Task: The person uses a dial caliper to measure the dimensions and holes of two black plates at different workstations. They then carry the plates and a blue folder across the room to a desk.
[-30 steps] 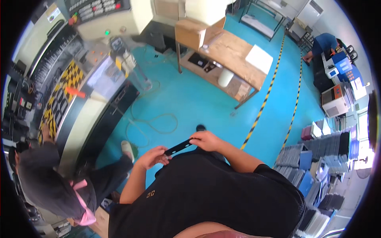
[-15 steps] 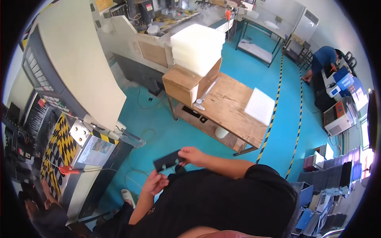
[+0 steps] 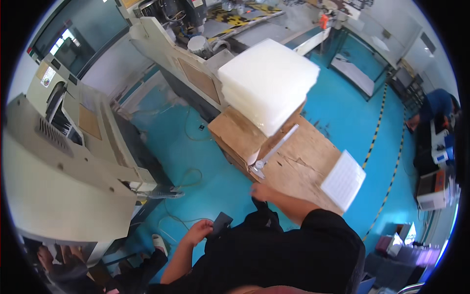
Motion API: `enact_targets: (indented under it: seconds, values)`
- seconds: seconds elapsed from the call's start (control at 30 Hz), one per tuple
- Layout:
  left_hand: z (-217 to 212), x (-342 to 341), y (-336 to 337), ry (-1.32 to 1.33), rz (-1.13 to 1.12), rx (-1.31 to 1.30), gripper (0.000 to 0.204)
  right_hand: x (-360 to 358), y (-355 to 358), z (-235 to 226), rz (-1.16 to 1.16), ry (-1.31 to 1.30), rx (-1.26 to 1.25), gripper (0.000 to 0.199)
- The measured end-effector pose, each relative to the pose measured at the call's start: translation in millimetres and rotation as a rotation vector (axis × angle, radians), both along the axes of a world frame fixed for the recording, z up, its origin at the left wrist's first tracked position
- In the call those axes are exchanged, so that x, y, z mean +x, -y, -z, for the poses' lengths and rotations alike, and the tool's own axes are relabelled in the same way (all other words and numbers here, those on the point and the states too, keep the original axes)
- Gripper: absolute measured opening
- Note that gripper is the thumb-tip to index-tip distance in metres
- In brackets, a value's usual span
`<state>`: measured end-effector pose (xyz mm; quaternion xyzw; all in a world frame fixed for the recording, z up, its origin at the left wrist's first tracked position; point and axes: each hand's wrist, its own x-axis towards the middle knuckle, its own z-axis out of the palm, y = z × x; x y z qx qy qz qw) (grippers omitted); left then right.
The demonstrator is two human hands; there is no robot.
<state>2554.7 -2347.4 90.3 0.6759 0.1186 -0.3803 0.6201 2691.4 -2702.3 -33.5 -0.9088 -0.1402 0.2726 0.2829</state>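
In my left hand (image 3: pixel 199 232) is a thin dark rectangular plate (image 3: pixel 222 224), pinched at its edge in front of my body. My right hand (image 3: pixel 263 191) is off the plate, just short of the near edge of the wooden table (image 3: pixel 298 169). Its fingers are too small and partly hidden to read. Closest to that hand on the table is a dial caliper (image 3: pixel 276 147), lying aslant beside a wooden box (image 3: pixel 240 130). A tall stack of white foam-like sheets (image 3: pixel 269 81) rests on the box.
A white tray (image 3: pixel 344 180) lies at the table's right end. Large machines (image 3: pixel 63 181) stand to the left, where another person's hands (image 3: pixel 58 255) show low down. Cables (image 3: pixel 188 179) cross the blue floor. Another person (image 3: pixel 435 105) bends over a bench at far right.
My right hand has let go of the dark plate and moved right toward the table and caliper. My left hand now holds the plate alone. The view has turned and come closer to the table.
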Motion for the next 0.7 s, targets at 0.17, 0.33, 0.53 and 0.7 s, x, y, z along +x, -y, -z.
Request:
enact_targets:
  seconds: [0.17,0.33,0.53,0.7]
  values:
    - [-34,-10,42,-0.202,-0.334,-0.001,0.028,127,85,67,-0.005,0.402,-0.415,0.03]
    - [-31,-16,64,-0.298,-0.456,0.038,0.027,201,90,108,-0.129,0.257,-0.155,0.045]
    - [-43,-5,101,-0.385,-0.497,-0.018,0.023,220,116,127,-0.483,0.03,0.001,0.032]
    - [-29,-56,109,-0.411,-0.576,-0.022,0.017,159,96,48,-0.708,-0.116,-0.168,0.04]
